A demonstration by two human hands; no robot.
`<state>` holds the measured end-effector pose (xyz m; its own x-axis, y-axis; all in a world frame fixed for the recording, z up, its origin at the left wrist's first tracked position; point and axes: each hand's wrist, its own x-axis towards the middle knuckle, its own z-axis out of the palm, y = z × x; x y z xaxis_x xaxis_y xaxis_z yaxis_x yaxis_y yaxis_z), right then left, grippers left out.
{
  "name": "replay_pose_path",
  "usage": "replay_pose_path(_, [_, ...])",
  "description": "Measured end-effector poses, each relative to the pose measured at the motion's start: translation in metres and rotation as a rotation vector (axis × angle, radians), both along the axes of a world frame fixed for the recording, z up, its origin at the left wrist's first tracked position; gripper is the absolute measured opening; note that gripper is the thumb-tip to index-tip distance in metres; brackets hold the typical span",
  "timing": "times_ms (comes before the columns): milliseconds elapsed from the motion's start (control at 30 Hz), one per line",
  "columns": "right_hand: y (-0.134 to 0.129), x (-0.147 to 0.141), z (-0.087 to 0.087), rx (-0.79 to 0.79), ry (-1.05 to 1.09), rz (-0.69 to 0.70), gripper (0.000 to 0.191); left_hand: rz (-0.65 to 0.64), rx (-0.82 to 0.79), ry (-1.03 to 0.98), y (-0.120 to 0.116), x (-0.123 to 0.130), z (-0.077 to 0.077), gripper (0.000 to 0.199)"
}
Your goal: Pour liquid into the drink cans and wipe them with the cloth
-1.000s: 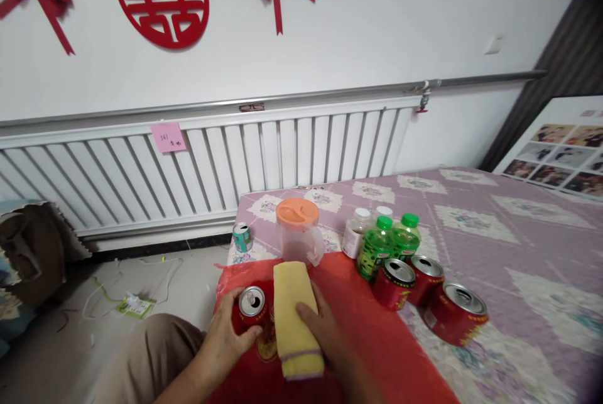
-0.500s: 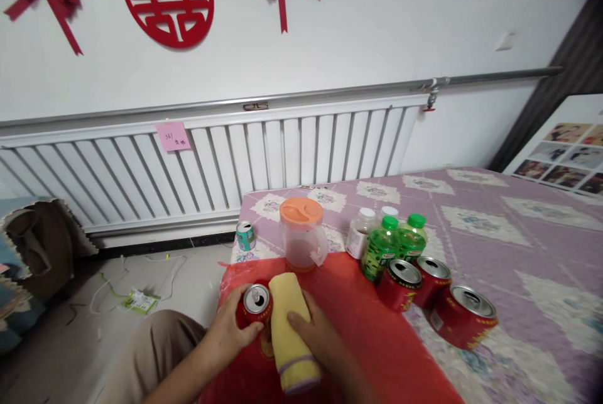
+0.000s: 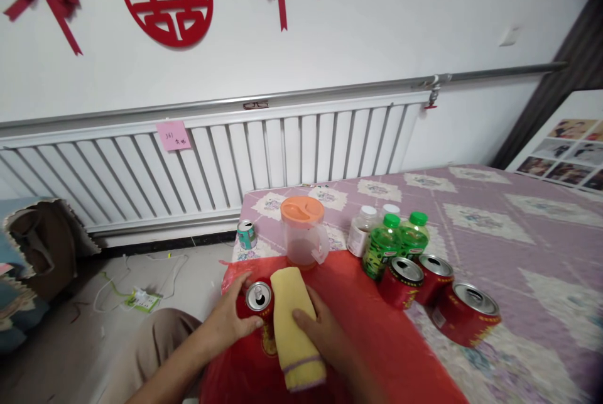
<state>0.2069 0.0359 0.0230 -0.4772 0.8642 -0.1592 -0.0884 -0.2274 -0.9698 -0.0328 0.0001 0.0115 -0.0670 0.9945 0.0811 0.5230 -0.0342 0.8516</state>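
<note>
Can (image 3: 260, 305) upright on the sheet (image 3: 372, 328), near and toward the left, gripped in the left hand (image 3: 230, 322), thumb on the near side, fingers round the left and far side. Cloth (image 3: 286, 316), yellow and folded, just to the right of the can, gripped in the right hand (image 3: 320, 328) with thumb on top and fingers hidden; contact between cloth and can hard to tell.

Probably best to brace the can low and firmly, without enough squeeze to dent thin metal. Better to hold it level, mouth up, with contents too dark to judge. Wise to support the cloth flat along its length, loose near end included, and to press gently from the right, matched by the left hand, so as not to tip or skid the can.

Little margin on the left: edge of the sheet beneath the left wrist, then knee (image 3: 164, 328) and floor (image 3: 155, 328) beyond. Jug (image 3: 301, 247) close on the far side, at the sheet's far edge; safer to avoid long far strokes. Teal can (image 3: 246, 236) farther left, by the cover's far-left corner. Widest stretch of sheet to the right, up to three cans (image 3: 400, 288), with bottles (image 3: 382, 250) just behind on the far side.
</note>
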Motion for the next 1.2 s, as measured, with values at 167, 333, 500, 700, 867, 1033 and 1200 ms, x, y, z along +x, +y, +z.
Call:
replay_pose_path(167, [0.0,0.001,-0.003,0.067,-0.123,-0.002,0.074,0.192,0.167,0.096,-0.004,0.02,-0.011,0.071])
replay_pose_path(333, [-0.001,0.004,-0.005,0.186,-0.272,0.017,0.063,0.159,0.185,0.1,-0.004,0.025,-0.004,0.053])
replay_pose_path(500, [-0.004,0.004,0.003,0.113,-0.191,0.003,0.074,0.054,0.115,0.053,-0.003,0.017,0.005,0.059])
replay_pose_path(700, [-0.004,0.007,-0.003,0.047,-0.01,-0.018,0.083,-0.184,-0.046,-0.108,-0.003,0.01,0.021,0.068])
replay_pose_path(867, [0.0,0.007,-0.005,0.075,-0.108,-0.029,0.071,-0.24,-0.105,-0.186,0.0,0.007,0.029,0.072])
replay_pose_path(1033, [0.002,0.009,-0.007,0.128,-0.248,-0.016,0.071,-0.239,-0.121,-0.165,0.001,0.004,0.024,0.075])
replay_pose_path(1200, [0.002,0.008,-0.014,0.088,-0.175,-0.011,0.074,-0.125,-0.023,-0.05,-0.002,0.005,0.007,0.088])
